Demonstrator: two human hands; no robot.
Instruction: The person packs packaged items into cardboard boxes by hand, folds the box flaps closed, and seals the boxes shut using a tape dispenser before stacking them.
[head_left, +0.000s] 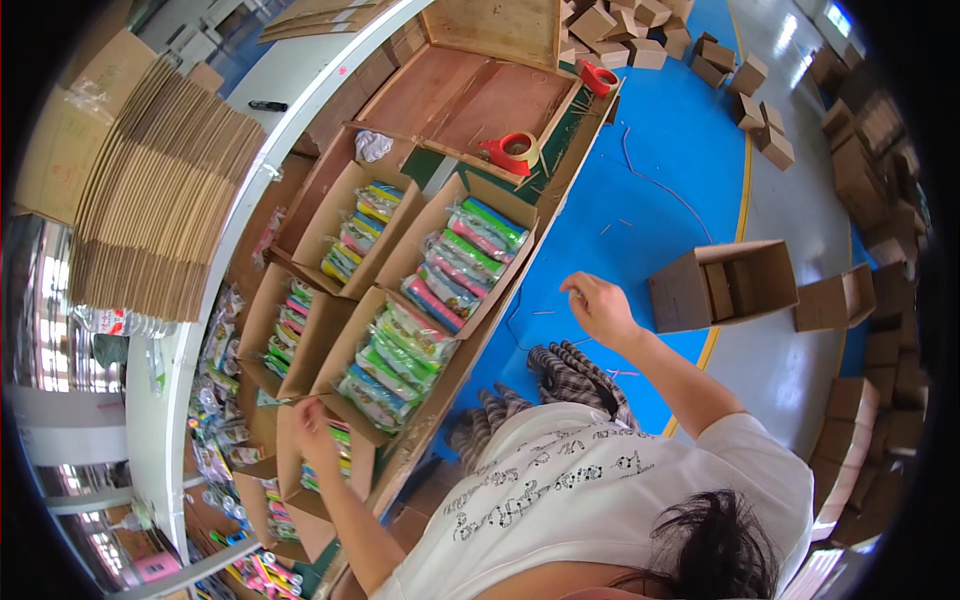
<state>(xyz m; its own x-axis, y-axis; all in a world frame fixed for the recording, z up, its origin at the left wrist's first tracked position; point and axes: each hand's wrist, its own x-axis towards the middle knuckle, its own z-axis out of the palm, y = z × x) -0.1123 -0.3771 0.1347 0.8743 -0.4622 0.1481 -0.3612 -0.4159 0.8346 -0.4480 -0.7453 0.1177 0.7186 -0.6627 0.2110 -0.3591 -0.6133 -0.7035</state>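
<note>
My left hand (318, 436), a little blurred, is at the upper edge of a near carton (312, 510) partly filled with colourful packets. Its fingertips are too unclear to tell whether they grip the cardboard. Out over the blue floor, my right hand (601, 311) hangs in the air with curled fingers and nothing visible in them. Between the hands and beyond stand open cartons packed with clear-wrapped packets. One carton's packets (398, 365) are green, white and blue; the packets farther back (468, 262) are pink, green and blue. Another carton (290, 335) stands to the left.
Two red tape dispensers (512, 153) (598, 78) sit at the bench's far end beside a wooden tray (455, 100). Flattened cardboard (165, 190) is stacked on the white shelf at left. An open carton (722, 287) lies on the floor at right; many more boxes are piled beyond.
</note>
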